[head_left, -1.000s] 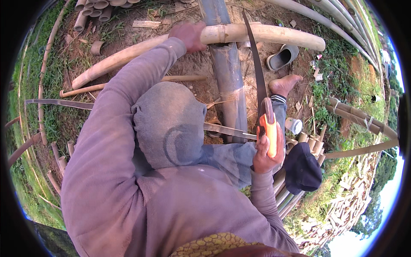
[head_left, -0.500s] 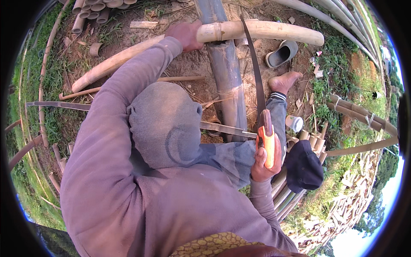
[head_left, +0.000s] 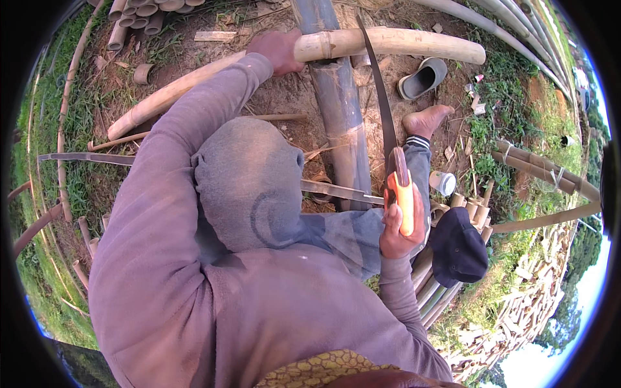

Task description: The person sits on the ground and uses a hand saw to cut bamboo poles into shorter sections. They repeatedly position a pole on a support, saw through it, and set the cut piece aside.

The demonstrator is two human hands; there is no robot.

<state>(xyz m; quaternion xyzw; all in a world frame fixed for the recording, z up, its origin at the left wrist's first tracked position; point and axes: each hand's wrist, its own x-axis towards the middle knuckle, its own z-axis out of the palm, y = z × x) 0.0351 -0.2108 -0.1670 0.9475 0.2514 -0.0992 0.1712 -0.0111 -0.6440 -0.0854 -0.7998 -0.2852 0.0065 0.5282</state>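
Observation:
A long pale bamboo pole (head_left: 414, 44) lies across a thick dark log (head_left: 336, 107). My left hand (head_left: 277, 52) is closed around the pole, just left of the log, with its fingers partly hidden. In my right hand (head_left: 404, 223) is the orange handle of a handsaw (head_left: 381, 90), held by wrapped fingers. The saw's dark blade points away from me and crosses the pole right of the log. Whether its teeth have cut into the bamboo I cannot tell. My bent knee in grey cloth (head_left: 249, 187) rises between my arms.
My bare foot (head_left: 427, 121) rests near a grey slipper (head_left: 424, 79). A long flat strip (head_left: 339, 191) passes behind my knee. On the right are a white cup (head_left: 442, 183), a dark cap (head_left: 458, 249) and bundled bamboo (head_left: 430, 294). Bamboo tubes (head_left: 155, 22) are stacked at far left.
The saw and my right hand have shifted slightly away from me, the blade sliding forward across the pole. My left hand keeps its hold on the bamboo.

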